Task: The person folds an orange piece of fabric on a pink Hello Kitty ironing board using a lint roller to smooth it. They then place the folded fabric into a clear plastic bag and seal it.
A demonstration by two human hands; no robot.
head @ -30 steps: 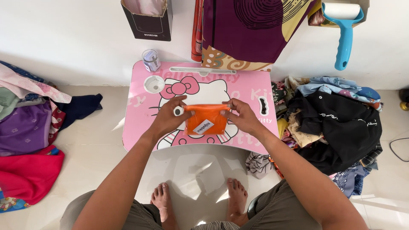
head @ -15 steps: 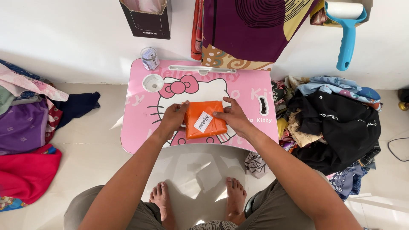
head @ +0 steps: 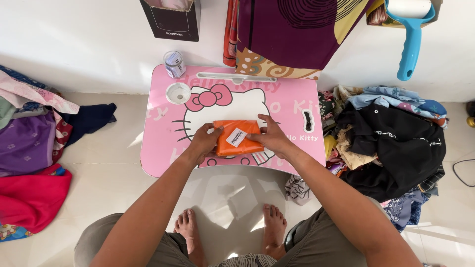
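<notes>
Orange folded cloth (head: pixel 237 138) with a white label lay on the pink lap table (head: pixel 163 143). Left hand (head: pixel 204 142) pressed its left edge with curled fingers, and right hand (head: pixel 272 138) held its right edge, fingers spread over the top.

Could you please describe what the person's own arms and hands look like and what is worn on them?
Both forearms are bare, with no sleeves in view. The left hand and right hand wear no gloves, and no watch, ring or bracelet shows on either.
</notes>
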